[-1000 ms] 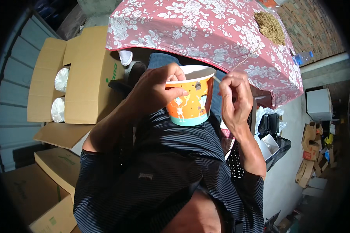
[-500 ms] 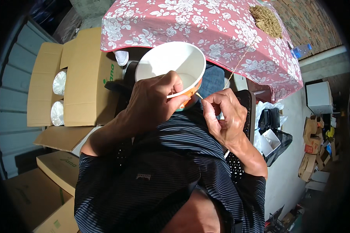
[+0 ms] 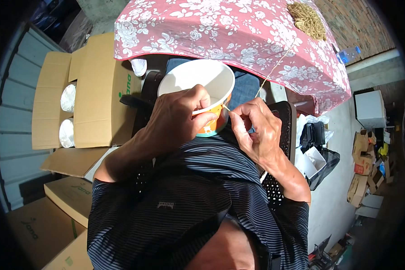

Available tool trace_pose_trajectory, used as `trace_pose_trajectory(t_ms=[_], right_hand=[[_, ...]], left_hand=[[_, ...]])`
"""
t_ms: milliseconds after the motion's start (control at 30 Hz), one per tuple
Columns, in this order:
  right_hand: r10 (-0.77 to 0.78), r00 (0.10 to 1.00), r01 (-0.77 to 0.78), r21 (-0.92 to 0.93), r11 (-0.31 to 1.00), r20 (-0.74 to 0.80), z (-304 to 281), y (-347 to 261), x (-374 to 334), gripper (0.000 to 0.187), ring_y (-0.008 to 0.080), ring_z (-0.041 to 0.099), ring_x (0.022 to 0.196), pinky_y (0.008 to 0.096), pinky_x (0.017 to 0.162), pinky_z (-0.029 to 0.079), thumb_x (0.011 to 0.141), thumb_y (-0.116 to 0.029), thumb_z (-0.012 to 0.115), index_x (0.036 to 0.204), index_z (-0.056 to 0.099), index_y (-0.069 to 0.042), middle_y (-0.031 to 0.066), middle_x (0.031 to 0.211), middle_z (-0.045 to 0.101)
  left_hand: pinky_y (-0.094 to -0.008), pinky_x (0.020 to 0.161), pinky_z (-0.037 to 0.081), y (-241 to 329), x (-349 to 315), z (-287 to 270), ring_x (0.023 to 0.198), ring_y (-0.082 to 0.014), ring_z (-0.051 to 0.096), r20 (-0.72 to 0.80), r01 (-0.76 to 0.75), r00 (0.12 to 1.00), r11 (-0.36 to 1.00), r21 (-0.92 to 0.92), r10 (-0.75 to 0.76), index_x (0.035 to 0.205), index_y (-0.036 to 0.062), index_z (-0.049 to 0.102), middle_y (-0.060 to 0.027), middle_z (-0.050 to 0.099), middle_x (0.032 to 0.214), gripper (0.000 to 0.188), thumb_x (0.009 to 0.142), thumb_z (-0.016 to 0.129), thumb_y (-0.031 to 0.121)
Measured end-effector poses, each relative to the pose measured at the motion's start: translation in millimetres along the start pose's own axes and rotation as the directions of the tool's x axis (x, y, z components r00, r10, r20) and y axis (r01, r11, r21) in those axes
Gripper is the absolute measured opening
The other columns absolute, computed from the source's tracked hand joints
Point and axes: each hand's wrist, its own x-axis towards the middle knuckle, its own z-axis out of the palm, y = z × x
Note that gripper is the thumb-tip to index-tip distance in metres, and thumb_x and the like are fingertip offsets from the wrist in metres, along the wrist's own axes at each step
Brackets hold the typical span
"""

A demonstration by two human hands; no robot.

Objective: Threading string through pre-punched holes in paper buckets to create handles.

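Observation:
A large paper bucket (image 3: 211,124), white inside, with an orange outer wall and a teal band at its base, rests tilted over my lap. My left hand (image 3: 177,108) pinches its near rim, fingers inside and thumb on the outer wall. Right of it, my right hand (image 3: 260,130) is closed in a pinch on a thin straw-coloured string (image 3: 271,72). The string's short end meets the bucket wall just below the rim. From my right hand the string runs up over the table edge to a loose tan bundle (image 3: 307,21).
A table with a pink floral cloth (image 3: 198,33) stands ahead. Open cardboard boxes (image 3: 94,90) with wrapped white stacks (image 3: 68,98) are at the left. Right lie a plastic bottle (image 3: 348,55), a white box (image 3: 313,162) among bags, and scattered cartons (image 3: 362,157).
The bucket has come nearer to me and tilted, so more of its orange wall shows. My right hand has shifted slightly left and away from me, keeping its pinch on the string.

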Motion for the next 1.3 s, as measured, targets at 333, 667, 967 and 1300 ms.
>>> trace_pose_trajectory(t_ms=[333,667,967,1300], right_hand=[[0.03,0.999,-0.029,-0.011,1.0,0.028,2.0,-1.1,-0.6,0.013,0.013,0.06,0.058,0.0271,0.049,0.047,0.084,0.006,0.076,0.089,0.065,0.003,0.0086,0.079,0.063],[0.027,0.999,-0.026,-0.022,0.999,0.027,4.0,1.0,-1.5,0.012,0.0153,0.062,0.06,0.0283,0.051,0.048,0.084,0.006,0.077,0.09,0.066,0.002,0.0096,0.08,0.064],[0.046,0.998,-0.045,-0.023,0.999,0.046,5.2,1.6,-1.6,0.012,0.0193,0.066,0.064,0.0303,0.054,0.051,0.085,0.005,0.077,0.092,0.068,0.003,0.0116,0.082,0.066],[0.033,0.998,-0.034,0.015,0.999,0.059,3.1,-0.6,-0.6,0.013,0.0199,0.066,0.066,0.0298,0.056,0.051,0.084,0.005,0.078,0.092,0.069,0.004,0.0114,0.081,0.066]], left_hand=[[-0.0445,0.062,0.053,1.3,0.3,0.2,0.073,-0.0362,0.071,0.015,-0.013,1.0,1.0,0.008,0.013,0.092,0.0018,0.056,-0.0156,0.07,0.08,0.025,0.085,0.078,0.012],[-0.0442,0.061,0.052,3.4,-0.4,1.4,0.071,-0.0356,0.071,0.026,-0.017,1.0,1.0,0.011,0.017,0.091,0.0026,0.057,-0.0152,0.069,0.078,0.025,0.085,0.079,0.013],[-0.0455,0.069,0.055,6.0,2.5,-0.5,0.079,-0.0385,0.072,0.081,0.046,0.996,0.982,-0.181,-0.032,0.109,0.0005,0.059,-0.0202,0.071,0.084,0.025,0.092,0.072,0.013],[-0.041,0.081,0.055,-5.1,21.2,-9.8,0.089,-0.0338,0.073,0.247,-0.052,0.964,0.977,-0.208,0.104,0.108,-0.0015,0.071,-0.0193,0.074,0.095,0.016,0.097,0.063,0.008]])
